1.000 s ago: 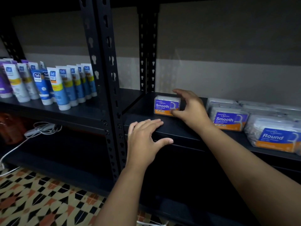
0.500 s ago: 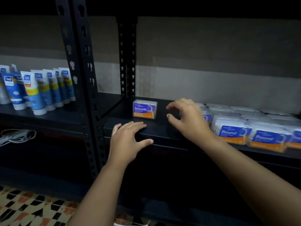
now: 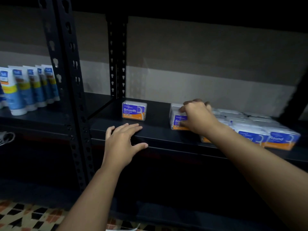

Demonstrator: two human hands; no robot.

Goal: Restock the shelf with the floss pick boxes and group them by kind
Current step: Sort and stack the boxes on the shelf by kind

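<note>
One "Smooth" floss pick box point(image 3: 134, 110) stands alone on the dark shelf point(image 3: 158, 130), near the back left. To its right my right hand point(image 3: 196, 117) grips a second "Smooth" box point(image 3: 176, 119), fingers curled over its top and thumb on its front label. Behind and right of that lie several more clear boxes, with "Round" boxes point(image 3: 281, 140) at the shelf's front right. My left hand point(image 3: 122, 144) rests flat on the shelf's front edge, fingers straight and holding nothing.
Black perforated uprights point(image 3: 73, 104) divide this bay from the left one, where several blue and white tubes point(image 3: 28, 89) stand in rows. A cable point(image 3: 6, 137) lies on the lower left shelf. Patterned tile floor point(image 3: 25, 215) shows below.
My right hand let go of the lone "Smooth" box, moved right and closed on another "Smooth" box in the pile. The view shifted to the right. My left hand stayed on the edge.
</note>
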